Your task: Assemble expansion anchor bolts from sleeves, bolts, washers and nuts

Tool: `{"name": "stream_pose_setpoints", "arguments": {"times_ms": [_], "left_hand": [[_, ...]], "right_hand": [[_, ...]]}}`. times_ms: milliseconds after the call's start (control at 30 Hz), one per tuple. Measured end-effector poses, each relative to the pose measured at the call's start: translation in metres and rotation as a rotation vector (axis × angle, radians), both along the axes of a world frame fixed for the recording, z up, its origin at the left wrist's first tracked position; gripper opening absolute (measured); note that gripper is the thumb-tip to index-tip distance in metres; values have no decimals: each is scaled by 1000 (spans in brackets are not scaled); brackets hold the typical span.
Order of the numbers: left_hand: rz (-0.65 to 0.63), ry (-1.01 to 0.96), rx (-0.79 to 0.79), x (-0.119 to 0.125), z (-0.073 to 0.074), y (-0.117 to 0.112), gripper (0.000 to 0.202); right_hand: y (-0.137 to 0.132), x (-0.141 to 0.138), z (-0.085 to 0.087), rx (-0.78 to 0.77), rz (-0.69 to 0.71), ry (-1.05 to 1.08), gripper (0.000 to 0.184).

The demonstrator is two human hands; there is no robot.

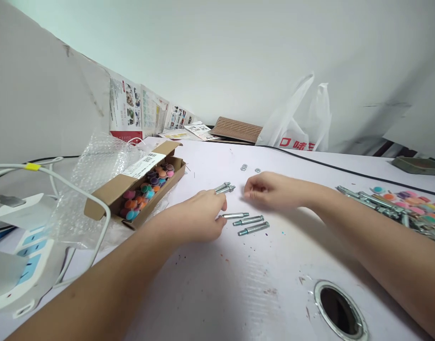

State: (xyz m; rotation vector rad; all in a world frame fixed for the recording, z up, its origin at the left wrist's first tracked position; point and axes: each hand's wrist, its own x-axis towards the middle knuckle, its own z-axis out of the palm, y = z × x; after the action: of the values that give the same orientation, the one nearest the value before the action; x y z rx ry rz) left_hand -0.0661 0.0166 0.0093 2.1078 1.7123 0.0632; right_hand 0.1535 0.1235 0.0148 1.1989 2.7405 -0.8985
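My left hand (205, 215) pinches the near end of a metal anchor bolt (237, 215) just above the white table. Two more anchor bolts lie side by side in front of it, a middle one (249, 220) and a nearer one (253, 228). Beyond my left fingers rest another pair of bolts (225, 187) with nuts on their ends. My right hand (265, 188) is curled to the right of that pair, fingertips together; whatever is in it is hidden. Past it lie small metal nuts, one group (243, 167) and a single one (258, 170).
An open cardboard box (132, 189) of colourful round-topped pieces stands left, by bubble wrap (86, 184) and a power strip (29, 270). A pile of metal bolts (377, 201) lies right. A plastic bag (295, 123) stands behind. A round hole (340, 310) opens in the table's near right.
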Motion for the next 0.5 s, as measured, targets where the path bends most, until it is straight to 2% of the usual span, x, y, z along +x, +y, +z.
{"name": "stream_pose_setpoints", "arguments": {"times_ms": [100, 167, 267, 400, 500], "left_hand": [[26, -50, -30, -3, -6, 6, 20], [55, -86, -48, -6, -10, 11, 20], [82, -222, -46, -10, -14, 18, 22], [106, -530, -131, -7, -14, 23, 27], [211, -821, -249, 2, -17, 22, 29]], "right_hand": [[23, 9, -13, 366, -342, -100, 28], [37, 12, -24, 476, -450, -144, 37], [51, 11, -37, 531, -476, -165, 50], [60, 8, -41, 506, -452, -132, 42], [63, 11, -39, 460, -433, -58, 37]]}}
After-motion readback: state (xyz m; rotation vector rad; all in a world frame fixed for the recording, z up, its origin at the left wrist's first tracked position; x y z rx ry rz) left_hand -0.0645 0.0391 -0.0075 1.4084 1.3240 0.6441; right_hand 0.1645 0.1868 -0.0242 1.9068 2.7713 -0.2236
